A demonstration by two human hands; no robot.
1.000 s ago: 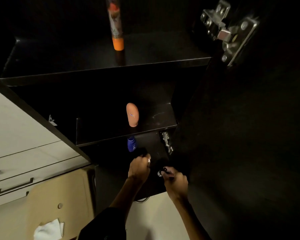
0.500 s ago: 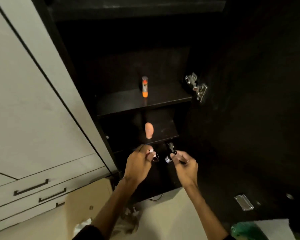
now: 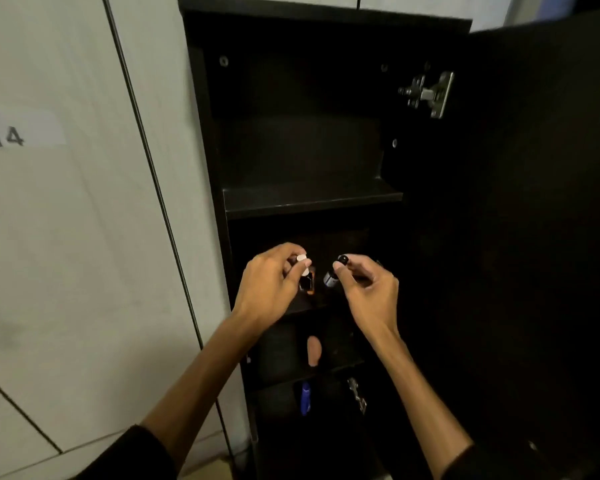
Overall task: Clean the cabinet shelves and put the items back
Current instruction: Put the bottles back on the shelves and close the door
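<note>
Black cabinet point(image 3: 205, 168) stood open, upper shelf point(image 3: 312, 199) bare. White-capped vial point(image 3: 303, 271) and black-capped vial point(image 3: 335, 271) were held before middle shelf. Peach bottle point(image 3: 314, 351) stood lower; blue bottle point(image 3: 305, 398) below it.

2 bare forearms point(image 3: 201, 372) emerge from dark sleeves point(image 3: 132, 455) pushed up near the elbows.

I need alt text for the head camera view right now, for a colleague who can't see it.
A person's left hand pinches a small white-capped dark bottle and the right hand a small black-capped tube, both raised before a tall dark open cabinet. A peach rounded bottle and a blue item sit on lower shelves.
</note>
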